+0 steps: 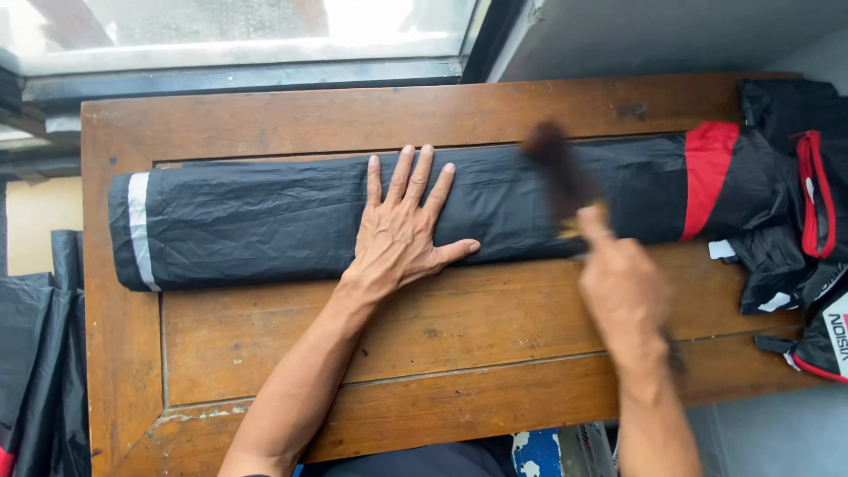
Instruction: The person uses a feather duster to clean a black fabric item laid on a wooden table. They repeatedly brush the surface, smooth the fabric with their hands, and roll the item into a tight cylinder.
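Wooden table, folded black garment, window behind

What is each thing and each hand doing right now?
Black garment: folded into a long flat strip on the table, one end still bunched at the right.
Left hand: open, fingers spread, pressed flat on the garment.
Right hand: closed around a brush, blurred.
Brush: held over the garment, blurred.
Wooden table: worn, with the garment lying across it.
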